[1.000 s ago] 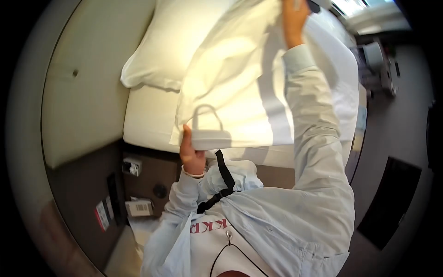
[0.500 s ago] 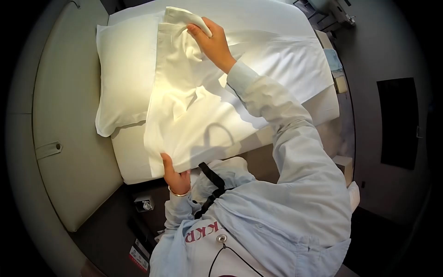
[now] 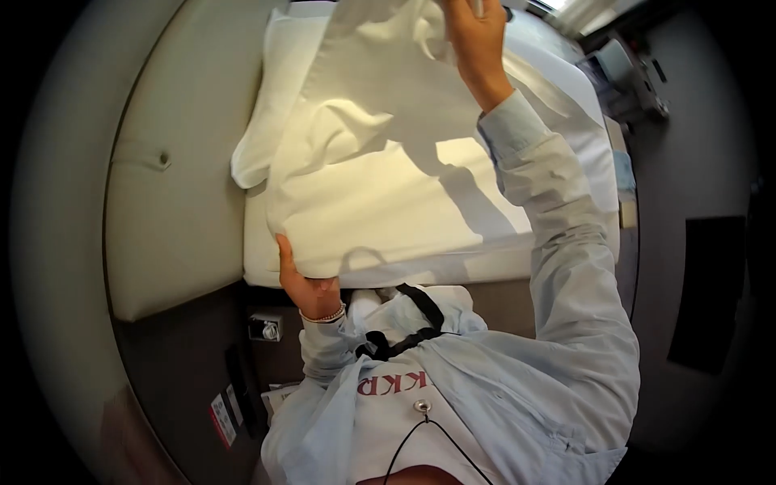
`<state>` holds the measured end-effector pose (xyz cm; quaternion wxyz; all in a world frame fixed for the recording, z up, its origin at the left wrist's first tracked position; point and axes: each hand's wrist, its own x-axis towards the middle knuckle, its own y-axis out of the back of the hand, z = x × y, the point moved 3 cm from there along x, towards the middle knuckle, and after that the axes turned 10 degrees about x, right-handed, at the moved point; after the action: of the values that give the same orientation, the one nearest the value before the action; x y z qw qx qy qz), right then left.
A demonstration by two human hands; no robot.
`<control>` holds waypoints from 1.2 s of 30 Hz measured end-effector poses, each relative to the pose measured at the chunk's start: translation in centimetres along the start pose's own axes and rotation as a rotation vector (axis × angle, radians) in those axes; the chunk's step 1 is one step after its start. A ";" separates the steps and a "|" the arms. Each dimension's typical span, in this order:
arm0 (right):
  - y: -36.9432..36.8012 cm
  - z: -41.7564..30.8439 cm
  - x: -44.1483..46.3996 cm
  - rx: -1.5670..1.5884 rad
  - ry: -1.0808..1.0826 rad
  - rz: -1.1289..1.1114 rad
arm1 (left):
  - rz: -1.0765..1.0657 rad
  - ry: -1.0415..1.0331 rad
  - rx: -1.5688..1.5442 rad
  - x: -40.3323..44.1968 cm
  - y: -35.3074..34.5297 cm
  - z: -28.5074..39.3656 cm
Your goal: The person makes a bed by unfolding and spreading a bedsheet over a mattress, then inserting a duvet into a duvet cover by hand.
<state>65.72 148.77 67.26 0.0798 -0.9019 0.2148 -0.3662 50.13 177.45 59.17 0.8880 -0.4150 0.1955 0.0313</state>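
Note:
A white sheet [image 3: 364,178] is spread across the bed and raised at its far side, with folds and shadows over it. My left hand [image 3: 307,283] grips the sheet's near edge at the lower left, thumb on top. Stretched far forward, my right hand [image 3: 478,48] is closed on the raised part of the sheet near the top of the view; its fingertips are partly cut off. Beneath the sheet's left side a white pillow [image 3: 257,145] shows in part, close to the headboard. The white mattress [image 3: 257,242] shows below it.
The padded headboard [image 3: 178,186] stands on the left. Below it are a small box [image 3: 265,327] and a red and white card [image 3: 222,416]. A chair and desk [image 3: 618,69] stand at the upper right, and a black panel [image 3: 707,295] lies further down.
My right hand has moved forward and up, lifting the sheet's far part, which now covers more of the pillow. My left hand still holds the near edge. The view has shifted.

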 end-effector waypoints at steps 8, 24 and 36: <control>-10.4 3.1 0.3 0.176 -0.056 0.182 | 0.184 -0.123 0.249 -0.7 4.0 8.4; 19.4 29.3 -15.7 -0.186 -0.950 -0.949 | 1.026 0.162 -0.098 25.6 23.2 -16.5; 71.9 -12.7 -23.4 0.352 -1.085 0.784 | 0.577 0.356 0.386 8.8 -0.1 -42.4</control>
<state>18.26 94.98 40.11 0.4477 -0.7869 0.3921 0.1631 44.63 144.69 31.47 0.8567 -0.1672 0.4575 0.1697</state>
